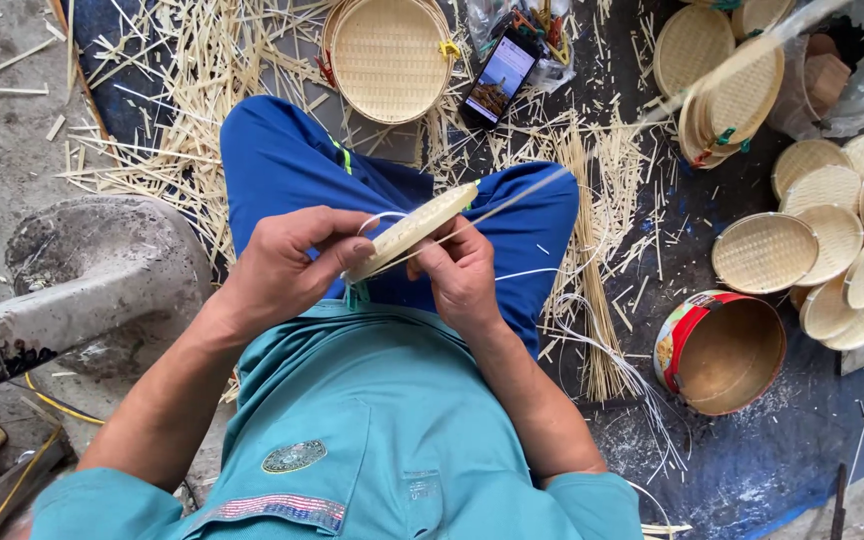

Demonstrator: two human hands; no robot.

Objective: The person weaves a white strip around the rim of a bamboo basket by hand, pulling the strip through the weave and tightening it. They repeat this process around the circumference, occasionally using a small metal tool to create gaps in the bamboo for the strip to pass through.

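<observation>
Small woven bamboo tray [414, 228], edge-on over the lap; left hand [287, 262] pinching its near rim, right hand [462, 268] closed on its underside and a thin strip [592, 150]; rim binding apparently unfinished; finished trays [837, 235] stacked right of it.

1. Round woven bamboo tray [389, 58]: on the floor, among scattered pale bamboo splints [177, 95].
2. Black smartphone [499, 78]: just beside that tray.
3. Open red-rimmed round metal tin [722, 352]: near the stacked small woven bamboo discs [832, 235].

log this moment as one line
left hand: grips basket | right hand: holds basket, strip | phone, tin on floor
</observation>
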